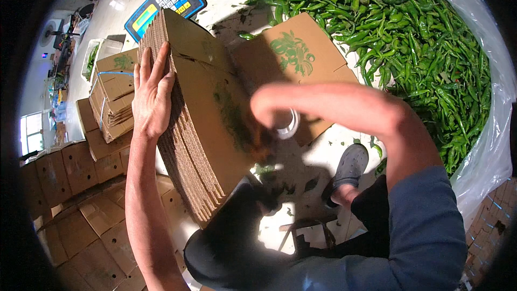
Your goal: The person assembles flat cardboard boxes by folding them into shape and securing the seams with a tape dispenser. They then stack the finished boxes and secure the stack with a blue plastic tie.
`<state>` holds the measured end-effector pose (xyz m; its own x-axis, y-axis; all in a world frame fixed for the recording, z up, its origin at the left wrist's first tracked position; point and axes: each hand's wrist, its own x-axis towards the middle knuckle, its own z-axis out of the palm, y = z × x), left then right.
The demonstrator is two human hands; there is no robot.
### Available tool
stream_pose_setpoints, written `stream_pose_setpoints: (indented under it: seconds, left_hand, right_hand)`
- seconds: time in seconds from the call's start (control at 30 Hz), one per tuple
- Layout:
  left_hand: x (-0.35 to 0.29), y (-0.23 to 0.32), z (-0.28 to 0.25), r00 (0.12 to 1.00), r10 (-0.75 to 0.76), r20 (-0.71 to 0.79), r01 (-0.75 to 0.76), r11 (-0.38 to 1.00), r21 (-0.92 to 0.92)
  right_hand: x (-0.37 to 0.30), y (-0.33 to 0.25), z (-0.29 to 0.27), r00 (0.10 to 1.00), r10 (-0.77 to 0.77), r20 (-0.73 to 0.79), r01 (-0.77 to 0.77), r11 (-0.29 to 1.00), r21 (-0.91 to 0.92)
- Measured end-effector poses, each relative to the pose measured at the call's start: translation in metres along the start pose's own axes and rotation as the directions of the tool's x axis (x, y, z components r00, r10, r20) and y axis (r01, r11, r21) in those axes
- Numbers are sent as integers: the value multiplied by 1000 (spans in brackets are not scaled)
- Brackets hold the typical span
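A thick stack of flattened cardboard boxes (199, 102) with green printing stands tilted in front of me, leaning over my lap. My left hand (152, 94) lies along its layered left edge, fingers stretched out and pressed against the cardboard. Smeared by motion, my right hand (263, 116) is close to the stack's right face; its fingers cannot be made out. Beside it shows a white ring-shaped thing (289, 125), partly hidden by the hand. Another flat cardboard piece (295, 56) with a green vegetable print lies beyond, to the right.
A big heap of green chili peppers (420, 48) fills the right, edged by clear plastic sheeting (487, 129). A blue scale panel (166, 5) stands at the far left. Strapped flattened boxes (112, 94) and made-up cartons (81, 231) are on the left. Pepper scraps litter the floor.
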<state>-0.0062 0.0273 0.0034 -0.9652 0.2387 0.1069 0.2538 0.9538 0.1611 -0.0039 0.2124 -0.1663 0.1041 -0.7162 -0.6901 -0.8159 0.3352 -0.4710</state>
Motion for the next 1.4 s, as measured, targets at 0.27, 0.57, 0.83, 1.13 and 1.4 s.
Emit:
stream_pose_setpoints:
  seconds: [0.27,0.57,0.83,1.13,1.4]
  left_hand:
    - [-15,-5,-5,996,-91,6,91,995,34]
    - [-1,21,-14,987,-154,48,150,986,71]
    - [-15,-12,-7,994,-111,4,111,993,39]
    - [-13,-19,-9,997,-76,-26,77,997,24]
    - [-17,-8,-10,991,-134,-25,135,988,69]
  right_hand:
    - [-86,-65,74,907,-416,-65,408,832,377]
    - [-196,-95,-13,724,-80,-685,540,683,491]
    - [-311,-58,11,826,313,-468,19,816,578]
    - [-176,-17,27,351,818,-456,436,288,852]
    - [-74,12,-69,64,962,-265,274,238,932]
